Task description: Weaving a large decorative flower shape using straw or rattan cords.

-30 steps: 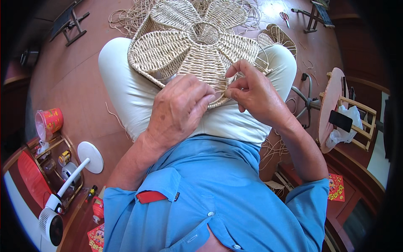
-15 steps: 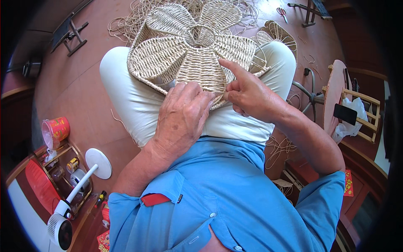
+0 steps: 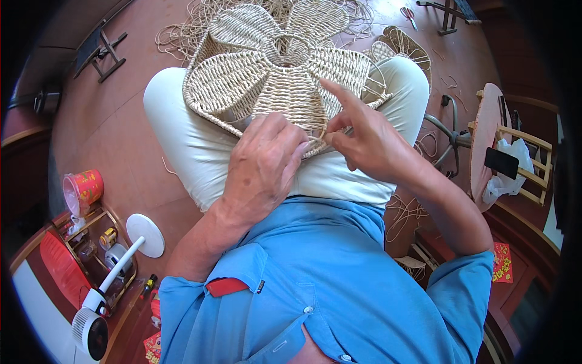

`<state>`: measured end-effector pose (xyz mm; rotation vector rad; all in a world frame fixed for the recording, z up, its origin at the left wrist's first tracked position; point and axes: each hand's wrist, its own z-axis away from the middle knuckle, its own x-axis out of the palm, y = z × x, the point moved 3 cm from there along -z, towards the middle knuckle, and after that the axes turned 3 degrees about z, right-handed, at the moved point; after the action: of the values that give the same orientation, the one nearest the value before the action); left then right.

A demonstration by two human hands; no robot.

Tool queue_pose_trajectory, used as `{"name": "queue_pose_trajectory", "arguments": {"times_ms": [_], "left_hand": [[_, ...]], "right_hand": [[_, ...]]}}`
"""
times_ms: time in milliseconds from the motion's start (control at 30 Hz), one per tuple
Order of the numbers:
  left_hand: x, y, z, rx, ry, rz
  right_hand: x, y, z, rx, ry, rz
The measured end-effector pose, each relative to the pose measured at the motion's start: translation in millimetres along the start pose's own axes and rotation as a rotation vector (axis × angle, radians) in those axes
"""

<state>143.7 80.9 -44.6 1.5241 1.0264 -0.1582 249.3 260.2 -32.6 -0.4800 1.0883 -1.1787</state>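
A flower-shaped woven piece of pale straw cord (image 3: pixel 291 97), with petals round an open centre ring, lies across my lap on a wire frame. My left hand (image 3: pixel 260 164) is bent over its near rim, fingers closed on the edge beside the nearest petal. Just to the right, my right hand (image 3: pixel 370 139) has its index finger stretched along that petal. Its thumb and a curled finger pinch a short strand of straw cord (image 3: pixel 322 137) at the rim. The fingertips partly hide the strand.
Loose cord (image 3: pixel 182 39) lies heaped on the floor beyond my knees. Another woven piece (image 3: pixel 405 48) and scissors (image 3: pixel 408 17) lie far right. A round stool (image 3: pixel 485 145) with a phone (image 3: pixel 501 162) stands right. A white fan (image 3: pixel 91 330) and red bucket (image 3: pixel 83 188) are left.
My right hand has shifted slightly right and lower, its thumb a little farther from my left fingers. My left hand stays at the rim, its fingers slightly rearranged. The woven piece has hardly moved.
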Motion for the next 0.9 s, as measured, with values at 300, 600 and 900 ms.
{"name": "queue_pose_trajectory", "arguments": {"times_ms": [300,600,900], "left_hand": [[-13,1,24,0.006,-0.002,-0.150],[-26,14,24,-0.047,-0.048,-0.310],[-32,7,20,-0.133,-0.073,-0.185]], "right_hand": [[17,-4,21,-0.234,0.267,0.181],[33,1,17,-0.384,0.340,0.191],[33,-1,11,-0.331,0.300,0.271]]}}
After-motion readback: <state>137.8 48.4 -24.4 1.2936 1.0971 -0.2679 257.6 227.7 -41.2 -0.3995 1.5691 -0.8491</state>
